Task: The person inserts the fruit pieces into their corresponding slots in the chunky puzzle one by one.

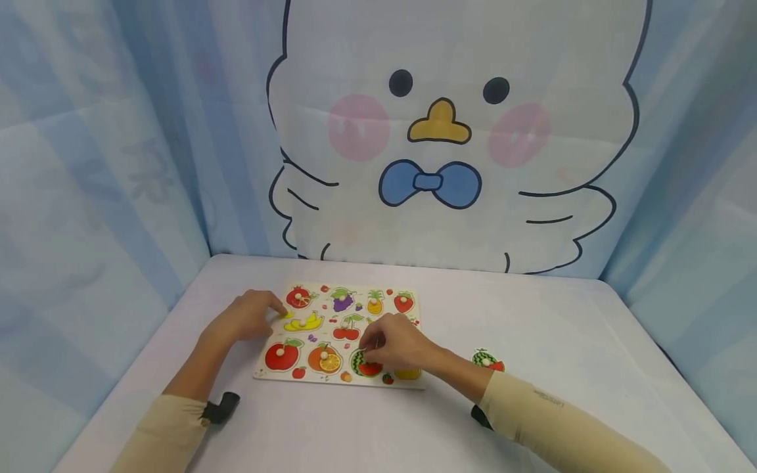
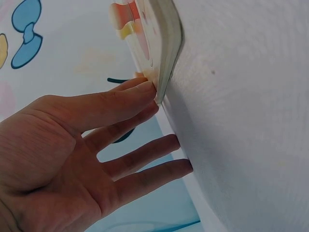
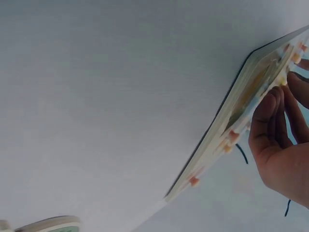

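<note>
A wooden fruit puzzle board point(image 1: 331, 379) lies on the white table, with knobbed fruit pieces in it. At its left edge, my left hand point(image 1: 245, 316) touches the board with thumb and index finger, the other fingers extended, as the left wrist view shows. Above the right half, my right hand point(image 1: 401, 343) pinches a small knob between thumb and fingertips. The fruit piece under that knob is mostly hidden by the hand. Just below it, a watermelon picture point(image 1: 369, 369) shows on the board. In the right wrist view, a yellowish recess point(image 3: 248, 92) lies close to the right hand point(image 3: 285, 150).
A loose watermelon piece point(image 1: 486, 359) with a knob lies on the table point(image 1: 532, 315), right of the board and beyond the right forearm. Black wrist straps show at both cuffs. Behind the table hangs a curtain point(image 1: 437, 230) with a cartoon bird.
</note>
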Motion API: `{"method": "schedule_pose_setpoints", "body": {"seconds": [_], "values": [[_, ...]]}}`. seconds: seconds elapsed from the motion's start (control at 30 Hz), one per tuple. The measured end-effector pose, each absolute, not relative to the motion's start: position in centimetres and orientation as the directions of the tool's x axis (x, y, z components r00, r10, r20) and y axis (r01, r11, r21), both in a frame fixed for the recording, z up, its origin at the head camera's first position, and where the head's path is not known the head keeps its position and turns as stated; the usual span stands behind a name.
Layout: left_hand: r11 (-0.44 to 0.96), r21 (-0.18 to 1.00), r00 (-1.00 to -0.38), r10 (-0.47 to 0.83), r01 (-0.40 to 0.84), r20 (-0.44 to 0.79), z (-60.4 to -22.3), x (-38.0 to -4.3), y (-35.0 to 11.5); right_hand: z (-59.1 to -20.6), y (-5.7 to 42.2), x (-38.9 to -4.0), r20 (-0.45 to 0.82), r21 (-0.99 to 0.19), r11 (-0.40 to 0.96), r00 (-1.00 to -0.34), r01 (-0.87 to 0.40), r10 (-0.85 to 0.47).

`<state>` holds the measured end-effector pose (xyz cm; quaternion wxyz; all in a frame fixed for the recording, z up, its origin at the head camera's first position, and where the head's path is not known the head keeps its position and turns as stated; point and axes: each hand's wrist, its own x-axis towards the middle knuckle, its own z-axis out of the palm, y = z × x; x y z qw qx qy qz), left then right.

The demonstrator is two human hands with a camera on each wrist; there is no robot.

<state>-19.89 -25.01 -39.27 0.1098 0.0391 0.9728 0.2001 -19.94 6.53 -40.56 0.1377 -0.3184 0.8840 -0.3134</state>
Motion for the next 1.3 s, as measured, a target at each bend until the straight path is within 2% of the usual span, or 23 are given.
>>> {"method": "schedule_pose_setpoints", "body": {"seconds": [0.63, 0.93, 1.3], "values": [[0.915, 0.401, -0.972, 0.125, 0.037, -0.197, -39.4, -19.5, -25.0, -41.0, 13.7, -19.4, -0.031, -0.611, 0.676, -0.84, -0.412, -0.541], [0.92, 0.39, -0.972, 0.129, 0.043, -0.199, -39.4, -19.5, -25.0, -40.7, 17.3, -18.7, -0.038, -0.551, 0.77, -0.912, -0.321, -0.408], [0.923, 0.381, -0.972, 0.139, 0.058, -0.188, -39.2, -19.6, -24.7, -40.0, 21.1, -18.2, -0.05, -0.516, 0.825, -0.952, -0.233, -0.301]]}}
